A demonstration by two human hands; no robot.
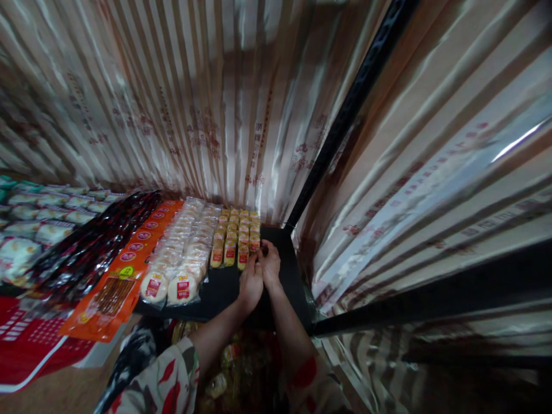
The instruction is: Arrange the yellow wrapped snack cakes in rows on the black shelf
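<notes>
Small yellow snack packs (pixel 230 248) with red labels stand in several tight rows on the dark shelf (pixel 284 241). At the front of the rightmost row, both my hands close around a small yellow snack pack (pixel 255 244), which is partly covered by the fingers. My left hand (pixel 251 284) has its fingers pressed together at the pack's near side. On the right, my right hand (pixel 270 265) curls its fingers against the pack's side. Left of these rows lie two rows of round white flatbread-like snacks (pixel 183 287) in clear wrappers.
Orange snack bags (pixel 116 287), dark glossy packs (pixel 99 247) and white packs (pixel 52 230) fill the shelf's left. A red basket (pixel 26 339) with a white handle is at lower left. Behind the shelf hangs pleated sheeting (pixel 241 103); a black post (pixel 332 138) rises at its corner. More packs (pixel 233 356) lie below.
</notes>
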